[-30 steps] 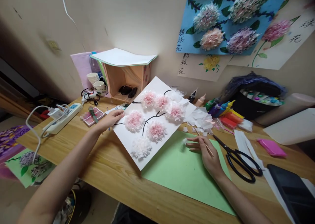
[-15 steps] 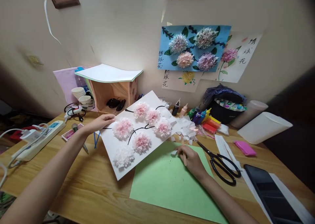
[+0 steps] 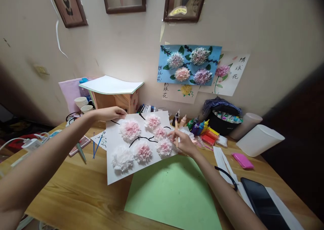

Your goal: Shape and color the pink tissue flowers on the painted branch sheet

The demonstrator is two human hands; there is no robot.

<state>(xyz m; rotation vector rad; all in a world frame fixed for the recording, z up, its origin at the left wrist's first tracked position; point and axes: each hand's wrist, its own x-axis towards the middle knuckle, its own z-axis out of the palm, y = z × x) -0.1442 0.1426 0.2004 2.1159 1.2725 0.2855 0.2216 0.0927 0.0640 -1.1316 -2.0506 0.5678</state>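
My left hand (image 3: 115,113) is closed on the upper left edge of a white sheet (image 3: 112,174) and holds it up, tilted. Pink and white paper flowers (image 3: 130,129) and black painted branches (image 3: 144,138) cover the sheet. My right hand (image 3: 184,141) grips a short peach-coloured stick (image 3: 176,134), held upright; whether it is a pencil or a brush handle I cannot tell. Its fingers are at the sheet's right edge, beside the flowers. Below lies a green sheet (image 3: 172,193) on the wooden table.
Paint bottles (image 3: 196,128) and a black tub of tubes (image 3: 225,122) stand at the back. Black scissors (image 3: 229,177), partly hidden by my right arm, lie near a phone (image 3: 263,203). A power strip (image 3: 19,161) is at left; a cardboard box (image 3: 111,102) stands behind.
My right hand has risen from the green sheet to the flower sheet's right edge, still with the stick. My left hand has turned the flower sheet more level. The view has tipped up.
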